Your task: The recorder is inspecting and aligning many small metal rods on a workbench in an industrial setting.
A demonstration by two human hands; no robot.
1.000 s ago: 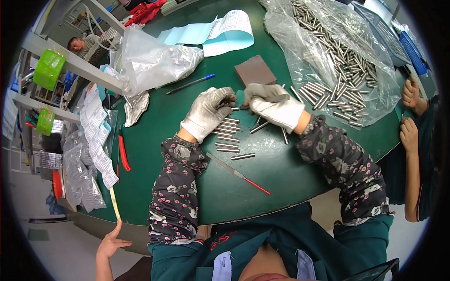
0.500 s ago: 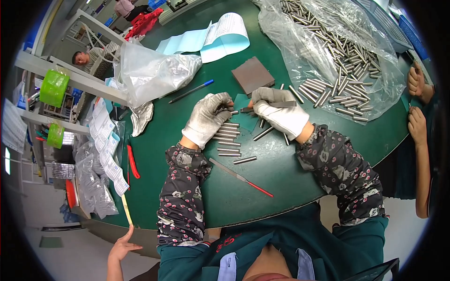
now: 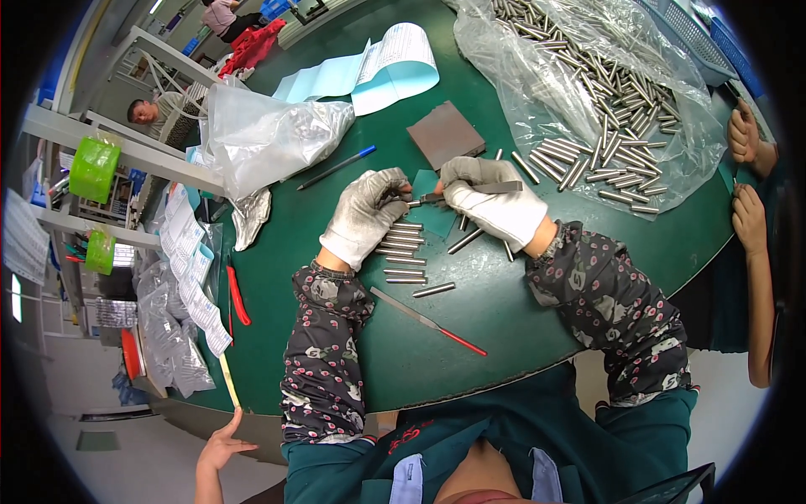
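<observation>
My left hand [image 3: 363, 217], in a pale work glove, is closed on a short steel pin [image 3: 414, 203], whose end sticks out from the fingertips. My gloved right hand [image 3: 495, 204] grips a flat, dark grey metal tool [image 3: 501, 187]; its exact kind is unclear. The tool's narrow end meets or nearly meets the pin's end. Beneath both hands lies a small green sheet [image 3: 435, 220]. A row of steel pins [image 3: 404, 244] rests beside my left hand, and a few loose ones [image 3: 464, 241] lie by my right.
A red-handled file [image 3: 428, 321] lies in front. Behind the hands are a brown square block [image 3: 446, 136], a blue-capped pen [image 3: 336, 168] and blue-white paper [image 3: 395, 67]. A plastic bag heaped with pins [image 3: 621, 109] covers the far right. Another person's hands [image 3: 745, 210] are at the right edge.
The tool's narrow end in my right hand has come closer to the pin in my left. The whole view has shifted slightly; the loose pins lie as before.
</observation>
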